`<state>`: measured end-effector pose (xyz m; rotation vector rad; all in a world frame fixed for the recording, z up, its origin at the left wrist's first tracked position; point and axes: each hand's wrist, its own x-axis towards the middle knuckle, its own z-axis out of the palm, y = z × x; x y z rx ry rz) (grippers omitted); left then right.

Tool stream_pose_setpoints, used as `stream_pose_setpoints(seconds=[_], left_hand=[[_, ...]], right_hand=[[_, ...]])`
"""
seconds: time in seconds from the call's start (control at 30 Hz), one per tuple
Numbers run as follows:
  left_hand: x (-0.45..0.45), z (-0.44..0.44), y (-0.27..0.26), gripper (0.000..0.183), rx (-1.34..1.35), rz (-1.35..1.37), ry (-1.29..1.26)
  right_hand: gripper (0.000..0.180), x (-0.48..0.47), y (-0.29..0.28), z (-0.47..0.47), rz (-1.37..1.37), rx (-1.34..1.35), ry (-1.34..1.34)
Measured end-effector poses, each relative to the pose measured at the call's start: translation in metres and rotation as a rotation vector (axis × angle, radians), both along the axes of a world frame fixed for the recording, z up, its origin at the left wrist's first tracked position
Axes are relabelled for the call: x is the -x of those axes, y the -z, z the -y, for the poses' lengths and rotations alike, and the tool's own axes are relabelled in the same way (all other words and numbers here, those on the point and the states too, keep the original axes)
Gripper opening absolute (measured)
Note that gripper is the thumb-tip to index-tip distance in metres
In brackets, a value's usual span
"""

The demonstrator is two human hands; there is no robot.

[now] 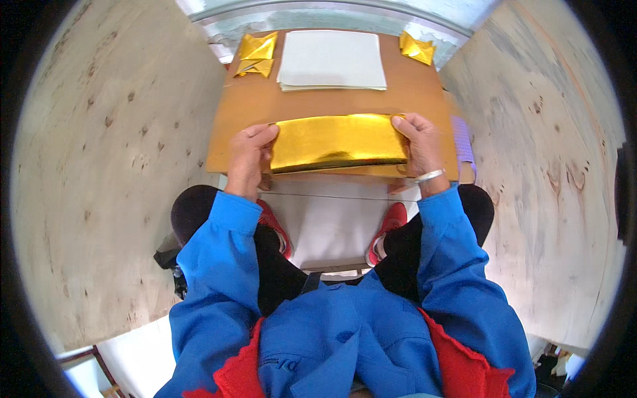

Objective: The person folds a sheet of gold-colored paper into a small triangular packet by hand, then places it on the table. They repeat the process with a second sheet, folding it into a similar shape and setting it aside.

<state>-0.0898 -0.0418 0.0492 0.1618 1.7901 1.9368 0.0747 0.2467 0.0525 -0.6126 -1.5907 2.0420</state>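
A shiny gold foil sheet, long and narrow like a folded strip, spans the space between my hands above the table's near edge. My left hand pinches its left end, thumb on top. At the right end my right hand grips the upper corner, also with the thumb on the face; a pale bracelet circles that wrist. The fingers behind the foil are mostly hidden. Beyond it lies a stack of white paper sheets on the brown table.
Folded gold foil pieces sit at the table's far left corner, and another folded gold piece at the far right. Wooden boards rise on both sides. A purple perforated item hangs by the table's right edge.
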Motion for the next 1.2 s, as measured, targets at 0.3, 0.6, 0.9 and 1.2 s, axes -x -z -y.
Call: stream_pose_setpoints(seconds=[0.3,0.6,0.9,1.2], left_hand=[[0.001,-0.007,0.008,0.011,0.089,-0.197,-0.084],[0.030,-0.014,0.031,0.010,0.283,-0.477,-0.105],[0.041,-0.027,0.043,0.015,0.655,-0.787,-0.049],[0.036,-0.030,0.028,0.016,0.761,-0.787,-0.008]], right_hand=[[0.012,0.003,0.008,0.001,-0.073,0.022,-0.022],[0.011,0.010,0.019,-0.003,0.211,-0.755,0.005],[0.014,0.028,0.032,-0.019,0.311,-1.211,-0.096],[0.035,0.044,0.012,-0.021,0.148,-1.520,-0.159]])
